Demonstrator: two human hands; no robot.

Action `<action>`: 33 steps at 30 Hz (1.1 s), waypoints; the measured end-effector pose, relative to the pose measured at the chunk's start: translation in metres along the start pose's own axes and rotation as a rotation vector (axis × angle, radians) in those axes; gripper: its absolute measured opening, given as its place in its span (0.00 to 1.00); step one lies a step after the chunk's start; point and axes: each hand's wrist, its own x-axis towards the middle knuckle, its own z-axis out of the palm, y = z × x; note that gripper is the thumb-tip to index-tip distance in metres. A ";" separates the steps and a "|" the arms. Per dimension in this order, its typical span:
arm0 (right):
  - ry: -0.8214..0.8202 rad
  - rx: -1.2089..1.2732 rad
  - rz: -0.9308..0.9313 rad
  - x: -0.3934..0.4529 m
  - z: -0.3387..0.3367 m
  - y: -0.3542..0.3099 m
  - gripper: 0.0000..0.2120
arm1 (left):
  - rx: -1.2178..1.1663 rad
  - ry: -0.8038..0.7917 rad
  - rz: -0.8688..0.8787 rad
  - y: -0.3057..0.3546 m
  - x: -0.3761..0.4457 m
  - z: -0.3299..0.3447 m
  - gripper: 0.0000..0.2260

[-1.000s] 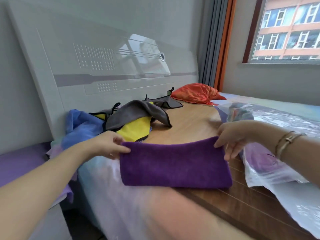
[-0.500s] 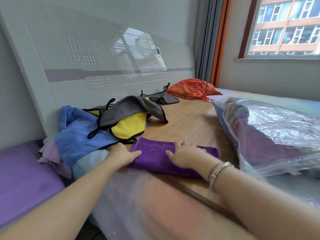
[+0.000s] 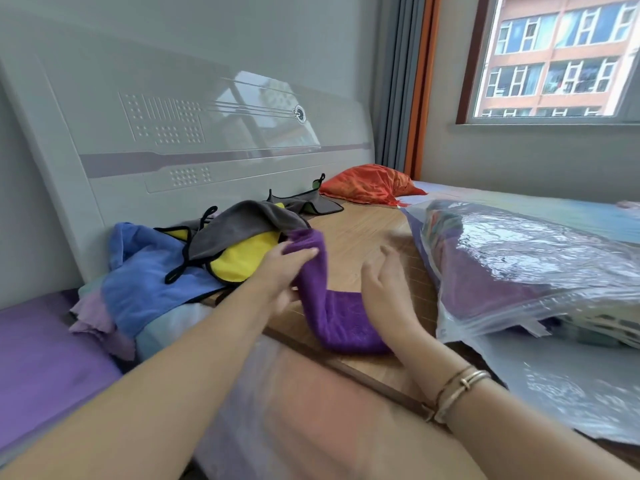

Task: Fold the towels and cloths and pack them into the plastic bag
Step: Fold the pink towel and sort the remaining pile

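Purple towel (image 3: 341,317) at frame centre on wooden board (image 3: 360,237): soft, light, floppy. Left hand (image 3: 280,271) grasps lifted end; right hand (image 3: 388,282) flat, fingers straight, pressing other half. Best held by corners.

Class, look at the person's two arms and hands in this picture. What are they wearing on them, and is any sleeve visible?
Both forearms are bare as far as the picture shows, with no sleeve in view. The right wrist carries two thin gold-coloured bracelets, one with a small clasp-like fitting. The left hand and the right hand wear no gloves, and no rings can be made out on the fingers.
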 end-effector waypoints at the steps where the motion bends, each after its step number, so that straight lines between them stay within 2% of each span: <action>1: 0.041 0.045 -0.005 0.003 -0.007 -0.006 0.24 | 0.013 -0.100 -0.030 0.000 -0.005 0.016 0.05; 3: 0.084 0.084 -0.047 0.008 -0.019 -0.015 0.23 | 0.120 -0.235 -0.097 -0.008 -0.007 0.037 0.15; 4: 0.073 0.068 -0.075 0.008 -0.022 -0.017 0.23 | 0.199 -0.225 -0.106 -0.013 -0.004 0.042 0.19; 6: -0.015 -0.023 -0.107 0.005 -0.021 -0.015 0.21 | 0.364 -0.079 -0.051 -0.024 0.004 0.041 0.18; 8: -0.146 -0.164 -0.083 0.000 -0.011 -0.004 0.21 | 0.548 0.106 0.004 -0.037 0.012 0.029 0.13; 10: -0.267 -0.366 -0.019 -0.003 0.001 0.015 0.22 | 0.678 0.194 -0.036 -0.050 0.014 0.014 0.10; 13: -0.448 -0.731 0.120 -0.008 0.010 0.048 0.26 | 0.725 0.141 -0.166 -0.065 0.006 0.005 0.18; 15: -0.493 -0.830 0.144 -0.011 0.012 0.061 0.27 | 0.732 0.085 -0.219 -0.072 0.005 0.008 0.25; 17: -0.525 -0.823 0.156 -0.011 0.011 0.063 0.27 | 0.773 0.048 -0.237 -0.074 0.000 0.015 0.27; 20: -0.610 -0.783 0.170 -0.011 0.003 0.057 0.27 | 0.768 0.029 -0.227 -0.073 -0.012 0.026 0.22; 25: -0.600 -0.700 0.128 -0.047 -0.013 0.047 0.27 | 0.520 -0.002 -0.111 -0.069 -0.049 0.026 0.11; 28: -0.514 -0.477 0.058 -0.078 -0.020 0.032 0.30 | 0.458 -0.054 -0.020 -0.060 -0.084 0.017 0.04; 30: -0.407 -0.343 -0.016 -0.095 -0.038 0.018 0.32 | 0.496 -0.097 0.038 -0.045 -0.107 0.012 0.04; 33: -0.270 -0.304 -0.167 -0.116 -0.079 -0.001 0.36 | 0.617 -0.233 0.079 -0.016 -0.141 0.012 0.05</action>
